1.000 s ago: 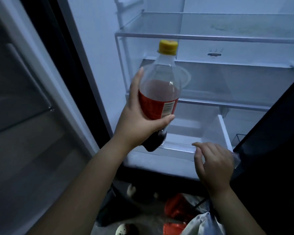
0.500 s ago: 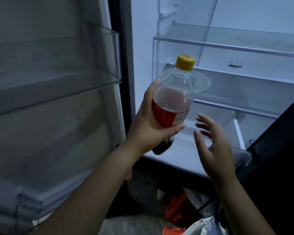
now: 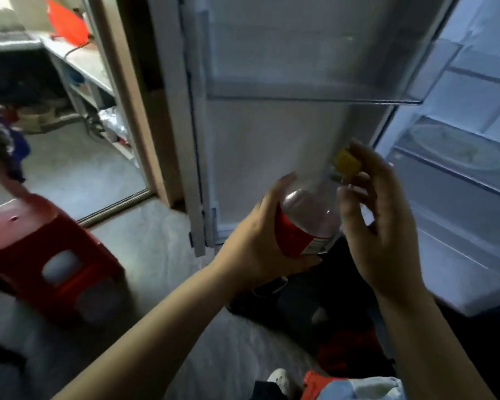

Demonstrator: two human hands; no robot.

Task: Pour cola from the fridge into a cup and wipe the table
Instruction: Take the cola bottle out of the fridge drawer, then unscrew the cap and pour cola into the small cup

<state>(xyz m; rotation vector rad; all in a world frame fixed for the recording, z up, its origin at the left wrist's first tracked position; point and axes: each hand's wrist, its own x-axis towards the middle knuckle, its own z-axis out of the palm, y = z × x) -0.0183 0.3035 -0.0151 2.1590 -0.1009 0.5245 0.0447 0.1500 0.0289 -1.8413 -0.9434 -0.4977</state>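
1. View's swung left: fridge door (image 3: 272,154) fills it, red stool (image 3: 41,241) on the left.
2. Cola bottle (image 3: 309,220) sits in front of the door, left hand (image 3: 254,246) wrapped round its label.
3. Right hand (image 3: 387,226) is up by the yellow cap (image 3: 347,164) now, fingers half-curled; can't tell if it's gripping.

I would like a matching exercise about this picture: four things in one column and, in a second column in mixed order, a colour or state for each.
Things:
1. cap
2. stool
3. left hand
4. fridge door

Colours or states:
a. swung open
b. yellow
c. red
d. grips the bottle

Pairs: 1-b, 2-c, 3-d, 4-a
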